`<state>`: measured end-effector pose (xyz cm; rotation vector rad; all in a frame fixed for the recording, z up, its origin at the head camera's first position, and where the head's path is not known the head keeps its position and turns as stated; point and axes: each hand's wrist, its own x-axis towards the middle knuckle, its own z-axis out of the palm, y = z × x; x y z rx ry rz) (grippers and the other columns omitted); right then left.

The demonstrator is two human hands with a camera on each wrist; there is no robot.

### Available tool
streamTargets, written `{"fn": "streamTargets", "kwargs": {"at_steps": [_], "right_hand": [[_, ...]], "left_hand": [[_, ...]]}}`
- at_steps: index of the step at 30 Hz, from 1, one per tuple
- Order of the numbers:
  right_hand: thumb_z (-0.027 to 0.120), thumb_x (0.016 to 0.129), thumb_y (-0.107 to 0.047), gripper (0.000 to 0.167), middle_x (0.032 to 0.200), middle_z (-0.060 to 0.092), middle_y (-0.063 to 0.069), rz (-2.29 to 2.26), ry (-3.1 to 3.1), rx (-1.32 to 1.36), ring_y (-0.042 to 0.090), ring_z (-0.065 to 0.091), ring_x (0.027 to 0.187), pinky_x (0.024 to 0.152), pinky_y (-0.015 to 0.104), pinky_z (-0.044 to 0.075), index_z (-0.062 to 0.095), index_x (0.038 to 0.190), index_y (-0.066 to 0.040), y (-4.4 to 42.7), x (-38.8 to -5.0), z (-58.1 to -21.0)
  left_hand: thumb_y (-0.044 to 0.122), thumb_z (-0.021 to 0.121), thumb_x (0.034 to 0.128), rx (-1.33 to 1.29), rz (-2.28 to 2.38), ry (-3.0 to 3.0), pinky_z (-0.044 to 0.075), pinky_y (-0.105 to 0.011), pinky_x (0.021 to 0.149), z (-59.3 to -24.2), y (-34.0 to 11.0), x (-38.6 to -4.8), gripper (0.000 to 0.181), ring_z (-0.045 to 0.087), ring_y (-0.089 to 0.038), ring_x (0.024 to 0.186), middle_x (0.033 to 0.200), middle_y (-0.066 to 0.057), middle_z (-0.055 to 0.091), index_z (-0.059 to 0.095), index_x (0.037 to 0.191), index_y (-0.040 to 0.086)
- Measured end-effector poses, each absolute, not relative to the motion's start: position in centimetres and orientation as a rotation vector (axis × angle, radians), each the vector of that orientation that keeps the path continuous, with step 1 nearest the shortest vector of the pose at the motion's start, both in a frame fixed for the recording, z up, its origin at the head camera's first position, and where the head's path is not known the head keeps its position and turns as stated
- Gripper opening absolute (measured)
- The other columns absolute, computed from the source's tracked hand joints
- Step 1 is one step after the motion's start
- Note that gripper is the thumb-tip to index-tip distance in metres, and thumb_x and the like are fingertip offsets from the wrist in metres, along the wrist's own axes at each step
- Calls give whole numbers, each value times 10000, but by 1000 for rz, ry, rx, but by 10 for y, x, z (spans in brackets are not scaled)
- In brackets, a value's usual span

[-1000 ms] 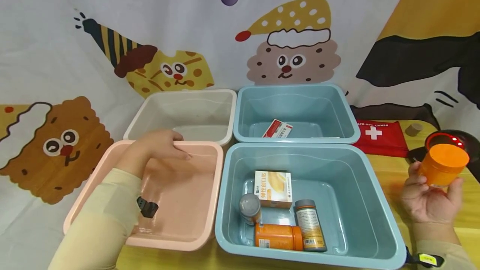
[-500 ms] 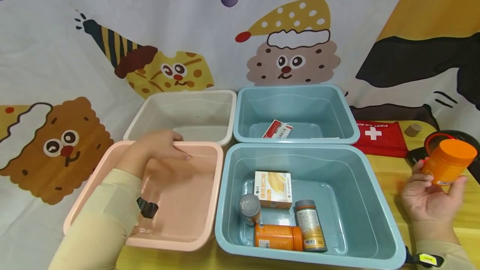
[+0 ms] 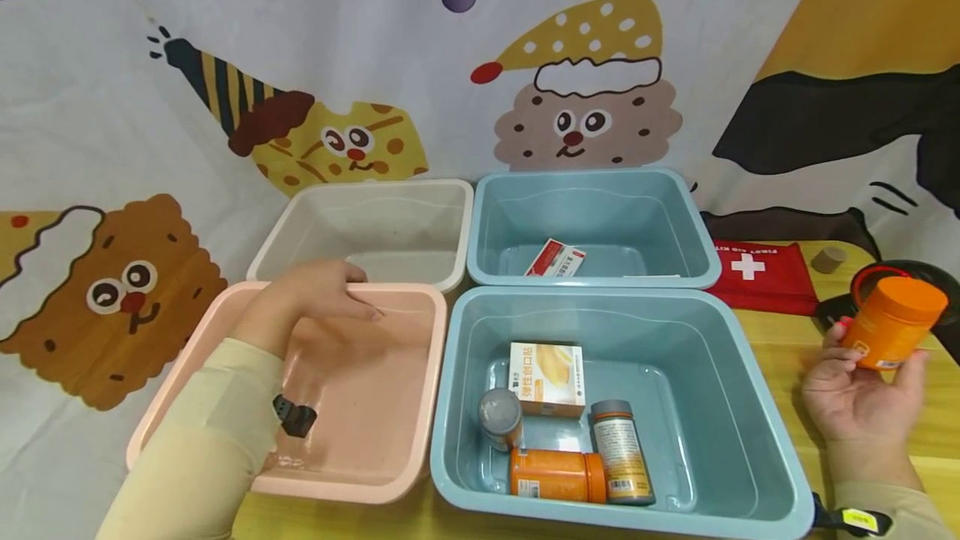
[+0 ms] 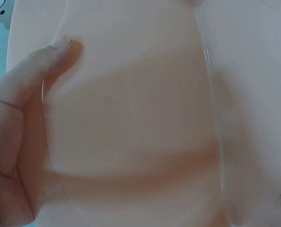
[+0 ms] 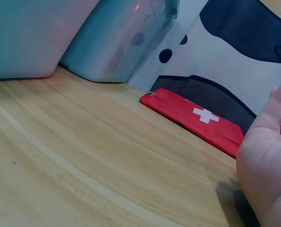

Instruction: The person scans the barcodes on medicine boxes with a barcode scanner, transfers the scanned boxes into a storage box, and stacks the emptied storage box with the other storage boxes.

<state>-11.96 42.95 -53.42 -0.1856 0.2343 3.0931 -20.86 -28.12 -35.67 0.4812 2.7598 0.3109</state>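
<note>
We curl our right hand (image 3: 862,398) round the orange jar (image 3: 895,325), tilted above the table (image 5: 107,156); slackening could drop it. Our left hand (image 3: 318,292) lies over the pink bin (image 3: 363,407)'s rim, its grip hidden.

Jar (image 3: 892,325) and pouch (image 3: 768,277) right of bins (image 3: 375,398)

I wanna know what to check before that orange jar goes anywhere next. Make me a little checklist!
1. Right hand holding the orange jar: ok.
2. Lid on the jar: ok.
3. Jar upright: not ok, it leans.
4. Jar over the front blue bin: not ok, it's off to the right.
5. Bare floor in that bin: ok, on its right side.
6. Left hand gripping the peach bin tightly: cannot tell, part of the hand is hidden.
</note>
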Motion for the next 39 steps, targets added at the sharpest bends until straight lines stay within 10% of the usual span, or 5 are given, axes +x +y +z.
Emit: {"fn": "streamTargets", "kwargs": {"at_steps": [19, 29, 39], "right_hand": [[690, 950, -623, 549, 1270, 723, 38, 3017, 114, -336, 324, 630, 777, 683, 452, 584, 658, 1351, -249, 427, -122, -536], [560, 1043, -531, 586, 1406, 646, 212, 3118, 90, 165, 409, 623, 833, 759, 531, 606, 558, 1550, -237, 421, -120, -535], [638, 1036, -515, 579, 1371, 655, 209, 3147, 138, 105, 392, 592, 726, 700, 497, 600, 526, 1509, -201, 422, -121, -536]], "left_hand": [[567, 843, 842, 491, 304, 2764, 517, -443, 772, -355, -279, -209, 504, 610, -220, 813, 901, 20, 689, 740, 1052, 121], [590, 830, 843, 504, 279, 2769, 513, -450, 774, -355, -280, -208, 521, 610, -221, 814, 910, 15, 689, 735, 1054, 123], [584, 832, 849, 473, 296, 2757, 531, -465, 796, -356, -280, -207, 554, 619, -234, 851, 950, 1, 699, 735, 1108, 103]]}}
